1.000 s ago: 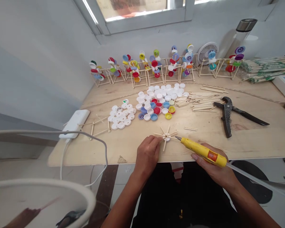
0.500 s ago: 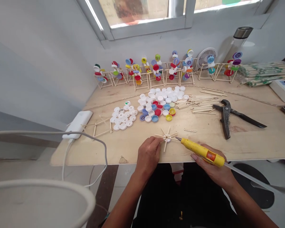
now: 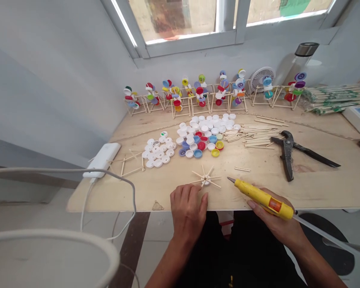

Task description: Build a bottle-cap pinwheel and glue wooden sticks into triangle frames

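The star of sticks (image 3: 205, 180) is lying on the counter (image 3: 324, 192) near the front edge, its sticks radiating from a white cap (image 3: 206, 183). The left hand (image 3: 187, 212) is lying palm down over that edge, just beside the star; its fingers are bending side by side and its thumb is standing apart from them (from where I am standing, I cannot tell whether a fingertip is touching a stick). The right hand (image 3: 280, 220) is clamping around the yellow glue gun (image 3: 255, 196), whose nozzle is pointing left, near the star but apart from it. A clear rod (image 3: 321, 230) is extending from the gun's rear end. The two hands are standing well apart.

Two short sticks (image 3: 242, 169) are lying beyond the nozzle. White caps with holes (image 3: 158, 151) are forming a group on the left; a larger heap of mixed caps (image 3: 201, 146) is occupying the middle. Loose sticks (image 3: 261, 134) are lying right of the heap, and the pliers (image 3: 287, 152) are resting near them. Along the wall, cap wheels on stick frames (image 3: 199, 91) are standing in a row.
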### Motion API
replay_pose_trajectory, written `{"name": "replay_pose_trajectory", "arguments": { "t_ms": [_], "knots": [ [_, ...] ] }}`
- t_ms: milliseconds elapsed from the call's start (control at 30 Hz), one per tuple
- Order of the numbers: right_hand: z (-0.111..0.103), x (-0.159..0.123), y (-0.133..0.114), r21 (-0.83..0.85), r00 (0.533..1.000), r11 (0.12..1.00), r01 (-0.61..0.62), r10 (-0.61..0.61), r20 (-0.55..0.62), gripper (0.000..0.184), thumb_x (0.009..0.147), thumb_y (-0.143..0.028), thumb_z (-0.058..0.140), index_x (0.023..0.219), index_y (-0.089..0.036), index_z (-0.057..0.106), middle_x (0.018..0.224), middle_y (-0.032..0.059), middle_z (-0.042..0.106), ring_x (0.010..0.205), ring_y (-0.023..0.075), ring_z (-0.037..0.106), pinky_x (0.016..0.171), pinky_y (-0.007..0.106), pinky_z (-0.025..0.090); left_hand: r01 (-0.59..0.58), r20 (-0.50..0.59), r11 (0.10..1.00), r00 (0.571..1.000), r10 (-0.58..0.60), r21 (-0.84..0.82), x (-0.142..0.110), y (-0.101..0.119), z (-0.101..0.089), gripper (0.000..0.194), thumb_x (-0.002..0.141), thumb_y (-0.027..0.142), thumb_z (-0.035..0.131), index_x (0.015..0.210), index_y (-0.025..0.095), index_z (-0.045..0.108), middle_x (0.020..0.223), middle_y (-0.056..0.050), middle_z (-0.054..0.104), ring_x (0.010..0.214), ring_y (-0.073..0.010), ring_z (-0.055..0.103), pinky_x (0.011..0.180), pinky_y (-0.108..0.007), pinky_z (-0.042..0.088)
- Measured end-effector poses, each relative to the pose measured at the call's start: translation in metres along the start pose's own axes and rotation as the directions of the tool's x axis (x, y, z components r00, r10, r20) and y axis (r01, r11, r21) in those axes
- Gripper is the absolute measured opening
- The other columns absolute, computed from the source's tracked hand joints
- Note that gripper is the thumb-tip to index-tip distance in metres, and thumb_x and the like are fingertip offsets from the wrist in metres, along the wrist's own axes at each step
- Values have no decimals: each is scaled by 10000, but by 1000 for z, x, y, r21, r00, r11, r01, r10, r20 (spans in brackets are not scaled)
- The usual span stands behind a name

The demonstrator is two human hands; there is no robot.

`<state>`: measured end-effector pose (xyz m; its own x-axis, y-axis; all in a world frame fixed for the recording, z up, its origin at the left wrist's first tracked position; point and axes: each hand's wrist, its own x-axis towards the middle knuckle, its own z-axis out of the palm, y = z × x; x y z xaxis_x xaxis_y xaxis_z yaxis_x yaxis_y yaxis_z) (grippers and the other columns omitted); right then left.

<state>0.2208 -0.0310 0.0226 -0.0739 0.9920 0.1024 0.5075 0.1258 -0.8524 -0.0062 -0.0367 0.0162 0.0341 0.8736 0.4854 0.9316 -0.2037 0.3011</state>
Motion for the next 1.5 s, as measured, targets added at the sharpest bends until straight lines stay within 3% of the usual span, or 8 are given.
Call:
{"name": "replay_pose_trajectory", "arguments": {
  "t_ms": [133, 400, 567, 700, 800, 967, 1133, 1500],
  "knots": [
    [0, -1, -4, 4, 997, 998, -55, 55, 59, 242, 813, -418, 600, 938, -215, 638, 825, 39, 664, 791, 212, 636, 604, 284, 505, 0, 33, 999, 999, -1, 38, 0, -7, 1, 46, 841, 190, 542, 819, 196, 581, 779, -57, 627, 800, -237, 518, 719, -375, 360],
    [-9, -1, -9, 4, 993, 994, -114, 114, -38, 215, 784, -417, 632, 793, -204, 609, 715, 20, 627, 646, 177, 595, 526, 269, 478, -79, 39, 997, 996, 79, 0, 20, -19, 6, 128, 845, 143, 523, 773, 208, 606, 766, -51, 634, 810, -234, 530, 740, -383, 371],
    [-22, 1, -7, 103, 969, 980, -169, 184, -163, 213, 759, -418, 657, 785, -206, 649, 688, 25, 651, 611, 178, 611, 500, 266, 496, -114, -130, 990, 986, 102, -88, 31, -14, -4, 132, 825, 115, 552, 892, 209, 616, 963, -90, 639, 1023, -270, 528, 876, -444, 394],
    [-26, 3, -5, 242, 901, 930, -276, 338, -273, 311, 652, -459, 733, 774, -180, 673, 685, 24, 666, 622, 186, 630, 504, 258, 513, -125, -235, 982, 968, 89, -142, 48, 6, -9, 110, 815, 141, 583, 893, 205, 626, 1038, -97, 628, 1147, -288, 489, 947, -475, 369],
    [-26, 3, -5, 292, 828, 885, -362, 449, -335, 382, 586, -479, 767, 785, -165, 680, 706, 21, 676, 642, 177, 630, 512, 235, 507, -298, -35, 942, 954, 296, -153, 66, 26, 5, 95, 835, 152, 557, 812, 201, 636, 852, -36, 668, 956, -226, 573, 937, -470, 349],
    [-27, 1, -10, 381, 795, 850, -364, 497, -348, 372, 507, -458, 802, 690, -161, 671, 619, 12, 654, 569, 164, 607, 464, 226, 482, -563, 180, 826, 816, 550, 31, 90, 52, 43, 188, 830, 96, 530, 682, 167, 622, 684, -32, 628, 812, -208, 558, 930, -498, 336],
    [-28, -2, -9, 406, 775, 850, -337, 495, -392, 326, 560, -446, 779, 717, -180, 678, 665, 6, 665, 617, 153, 614, 542, 226, 511, -638, 230, 764, 761, 606, 97, 97, 61, 62, 158, 818, 126, 578, 672, 144, 635, 656, -33, 611, 775, -205, 553, 945, -518, 334],
    [-34, 4, 2, 441, 828, 848, -294, 457, -327, 315, 576, -441, 770, 673, -177, 630, 634, 6, 594, 593, 144, 562, 476, 220, 464, -700, 180, 699, 713, 678, 145, 94, 65, 73, 177, 805, 76, 540, 664, 126, 634, 641, -58, 616, 727, -210, 567, 949, -507, 326]
  ]
}}
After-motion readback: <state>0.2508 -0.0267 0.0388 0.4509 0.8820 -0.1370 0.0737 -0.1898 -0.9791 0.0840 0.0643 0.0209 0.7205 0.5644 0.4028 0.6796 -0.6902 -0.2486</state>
